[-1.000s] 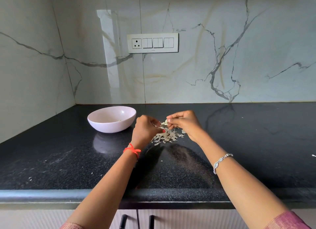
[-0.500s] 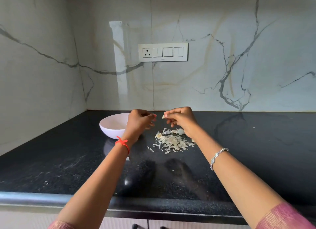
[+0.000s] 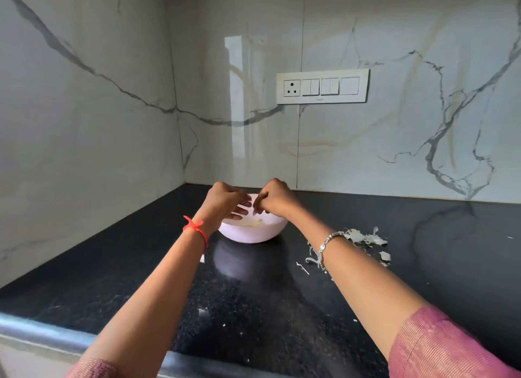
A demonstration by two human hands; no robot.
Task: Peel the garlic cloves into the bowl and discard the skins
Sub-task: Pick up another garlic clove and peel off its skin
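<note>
Both hands hover over the bowl (image 3: 253,235) toward the bench's (image 3: 282,307) back left corner, left hand (image 3: 225,205) loose-fingered and apparently empty, right hand (image 3: 277,200) pinching what looks like a clove (image 3: 255,212), some peeled garlic (image 3: 256,222) already inside, skins (image 3: 363,236) heaped to its right, not yet discarded.

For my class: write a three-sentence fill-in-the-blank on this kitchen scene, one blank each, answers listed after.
1. The left hand and the right hand are both above the pale ____.
2. The garlic skins lie on the black ____.
3. The thread on the left wrist is ____.
Answers: bowl; countertop; red.
</note>
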